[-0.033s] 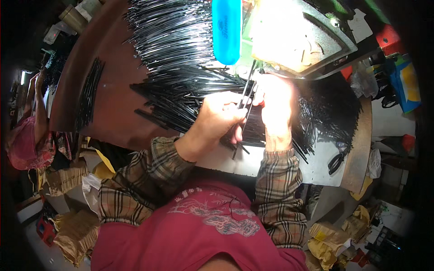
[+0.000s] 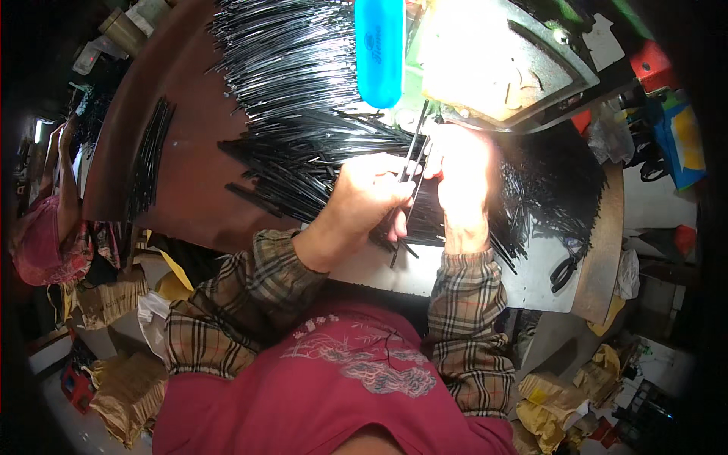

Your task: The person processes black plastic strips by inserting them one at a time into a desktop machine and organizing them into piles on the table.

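Note:
My left hand point(image 2: 368, 193) is closed around a few thin black strips point(image 2: 414, 148), which slant up toward the machine point(image 2: 561, 64). Their lower ends stick out below my fingers. Close on the right, my right hand point(image 2: 464, 171) has its fingers pinched at the upper part of these strips, just under the machine's lit front. Strong glare washes out the back of that hand. Beneath and left of my hands lies a loose heap of black strips point(image 2: 296, 163). Farther back, a larger, neatly laid pile of shiny black strips point(image 2: 288, 53) covers the table.
A blue oblong piece point(image 2: 379, 53) stands beside the machine. More thin black pieces point(image 2: 553, 182) are heaped at right, near black-handled scissors point(image 2: 563, 274). A small bundle of strips point(image 2: 152, 159) lies on the brown tabletop point(image 2: 201, 182). Another person's arm point(image 2: 67, 159) shows at far left.

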The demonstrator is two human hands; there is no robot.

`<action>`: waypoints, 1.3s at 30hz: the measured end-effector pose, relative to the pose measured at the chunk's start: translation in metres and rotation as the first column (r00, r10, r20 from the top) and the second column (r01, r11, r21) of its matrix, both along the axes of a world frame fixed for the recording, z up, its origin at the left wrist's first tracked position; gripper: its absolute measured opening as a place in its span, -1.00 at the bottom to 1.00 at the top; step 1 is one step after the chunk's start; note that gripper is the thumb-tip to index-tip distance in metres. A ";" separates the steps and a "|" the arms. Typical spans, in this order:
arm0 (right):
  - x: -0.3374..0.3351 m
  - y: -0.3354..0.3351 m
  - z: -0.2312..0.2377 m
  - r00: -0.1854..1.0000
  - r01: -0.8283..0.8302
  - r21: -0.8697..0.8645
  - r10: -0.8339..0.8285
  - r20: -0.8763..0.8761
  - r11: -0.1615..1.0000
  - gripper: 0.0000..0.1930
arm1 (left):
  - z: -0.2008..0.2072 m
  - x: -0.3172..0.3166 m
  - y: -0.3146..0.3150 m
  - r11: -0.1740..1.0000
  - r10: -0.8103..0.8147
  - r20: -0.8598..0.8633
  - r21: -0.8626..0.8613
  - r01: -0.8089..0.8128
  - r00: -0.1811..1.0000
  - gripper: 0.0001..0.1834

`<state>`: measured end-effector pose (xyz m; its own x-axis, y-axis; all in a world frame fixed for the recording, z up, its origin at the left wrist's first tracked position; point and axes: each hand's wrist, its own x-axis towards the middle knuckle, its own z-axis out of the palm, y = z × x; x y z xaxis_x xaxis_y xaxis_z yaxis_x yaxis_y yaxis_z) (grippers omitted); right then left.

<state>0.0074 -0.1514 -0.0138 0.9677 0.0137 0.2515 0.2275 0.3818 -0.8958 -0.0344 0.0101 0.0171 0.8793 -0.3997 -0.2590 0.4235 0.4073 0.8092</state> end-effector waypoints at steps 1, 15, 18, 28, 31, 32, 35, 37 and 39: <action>0.001 -0.001 0.000 0.999 -0.019 -0.118 0.024 0.044 0.993 -0.71 | 0.002 -0.001 0.000 1.000 0.000 0.000 0.001 0.000 1.000 -0.71; -0.005 0.005 0.010 0.995 0.005 -0.043 -0.010 -0.101 0.999 -0.83 | 0.010 -0.004 0.000 0.999 -0.008 -0.083 -0.032 0.005 0.996 -0.71; -0.005 0.003 0.009 0.996 -0.010 -0.023 0.008 -0.087 1.000 -0.84 | 0.011 -0.004 -0.002 1.000 0.002 -0.075 -0.031 -0.004 0.997 -0.70; -0.004 0.007 -0.004 0.997 -0.007 -0.084 0.013 0.076 0.996 -0.93 | 0.013 -0.006 0.002 0.998 -0.036 -0.080 0.048 0.040 0.996 -0.83; -0.024 0.003 0.015 0.993 0.047 -0.171 -0.065 -0.101 0.984 -0.90 | 0.017 -0.019 0.018 0.994 -0.088 -0.088 0.050 0.093 0.992 -0.81; -0.032 0.004 0.024 0.984 0.107 -0.226 -0.136 -0.118 0.968 -0.90 | 0.016 -0.024 0.034 0.992 -0.065 -0.030 0.104 0.068 0.997 -0.75; -0.074 0.013 0.077 0.985 -0.175 0.056 0.175 0.014 0.983 -0.79 | -0.006 -0.032 0.099 0.654 0.250 0.483 0.555 -0.514 0.839 -0.69; -0.096 -0.009 0.096 0.692 -0.721 0.337 0.610 0.385 0.605 -0.76 | -0.017 -0.015 0.154 0.145 0.079 0.800 0.581 -0.801 0.595 -0.67; -0.083 0.002 0.125 -0.040 -0.988 -0.133 0.687 0.726 0.083 -0.68 | -0.027 -0.009 0.218 -0.343 -0.168 0.752 0.562 -0.753 0.638 -0.64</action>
<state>-0.0759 -0.1494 0.1113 -0.0903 0.4843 0.8702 -0.2503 0.8347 -0.4906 -0.0437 0.2279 -0.0100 0.8193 0.2289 0.5256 0.0958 -0.9586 0.2682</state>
